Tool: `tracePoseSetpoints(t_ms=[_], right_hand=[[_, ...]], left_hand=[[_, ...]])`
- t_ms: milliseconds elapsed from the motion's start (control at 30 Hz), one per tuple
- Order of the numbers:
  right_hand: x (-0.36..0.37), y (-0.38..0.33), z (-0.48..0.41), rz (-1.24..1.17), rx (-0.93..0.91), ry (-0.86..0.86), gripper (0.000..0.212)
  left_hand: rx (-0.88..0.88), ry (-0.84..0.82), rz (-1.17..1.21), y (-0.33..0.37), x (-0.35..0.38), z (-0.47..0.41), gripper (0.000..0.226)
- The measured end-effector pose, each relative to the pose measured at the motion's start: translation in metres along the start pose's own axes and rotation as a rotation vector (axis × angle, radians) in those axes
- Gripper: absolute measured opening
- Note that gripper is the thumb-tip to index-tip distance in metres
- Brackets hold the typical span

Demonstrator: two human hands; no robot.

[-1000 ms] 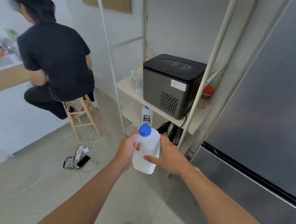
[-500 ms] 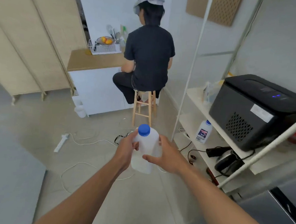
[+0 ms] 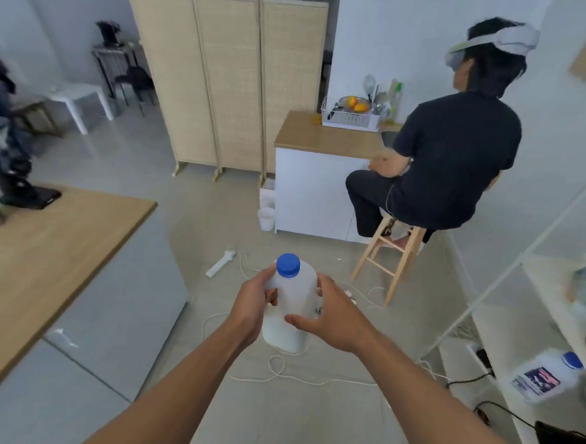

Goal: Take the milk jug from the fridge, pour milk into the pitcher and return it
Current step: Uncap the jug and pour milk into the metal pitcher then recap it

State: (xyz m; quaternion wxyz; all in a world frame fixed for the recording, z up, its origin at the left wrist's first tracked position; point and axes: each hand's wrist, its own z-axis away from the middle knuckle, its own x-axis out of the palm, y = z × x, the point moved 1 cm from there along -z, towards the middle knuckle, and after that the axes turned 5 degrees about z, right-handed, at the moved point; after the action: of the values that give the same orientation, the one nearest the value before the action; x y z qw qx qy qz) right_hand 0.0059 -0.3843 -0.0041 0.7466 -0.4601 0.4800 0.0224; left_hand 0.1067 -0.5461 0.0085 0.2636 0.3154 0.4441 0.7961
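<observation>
I hold a translucent white milk jug with a blue cap upright in front of me, above the floor. My left hand grips its left side at the handle. My right hand wraps around its right side and front. The cap is on. Milk fills the lower part of the jug. No pitcher and no fridge show in this view.
A wood-topped grey counter stands at my left. A person in black sits on a wooden stool at a white cabinet. Cables and a power strip lie on the floor. A white shelf rack with a second jug is at right.
My view has swung left, away from the fridge and the shelf rack, toward the room and the counter. Both hands have kept hold of the jug in front of me.
</observation>
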Motion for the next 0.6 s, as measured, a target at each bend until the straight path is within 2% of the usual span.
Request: tracePoseSetpoints(t_ms=[167, 433, 600], right_hand=[[0.041, -0.051, -0.063, 0.001, -0.126, -0.1, 0.094], [0.119, -0.132, -0.129, -0.018, -0.293, -0.331, 0.1], [0.165, -0.181, -0.16, 0.03, -0.409, -0.486, 0.102]], left_hand=[[0.026, 0.118, 0.048, 0.026, -0.074, -0.026, 0.034], [0.065, 0.319, 0.162, 0.057, -0.176, -0.015, 0.04], [0.087, 0.507, 0.235, 0.06, -0.235, -0.004, 0.042]])
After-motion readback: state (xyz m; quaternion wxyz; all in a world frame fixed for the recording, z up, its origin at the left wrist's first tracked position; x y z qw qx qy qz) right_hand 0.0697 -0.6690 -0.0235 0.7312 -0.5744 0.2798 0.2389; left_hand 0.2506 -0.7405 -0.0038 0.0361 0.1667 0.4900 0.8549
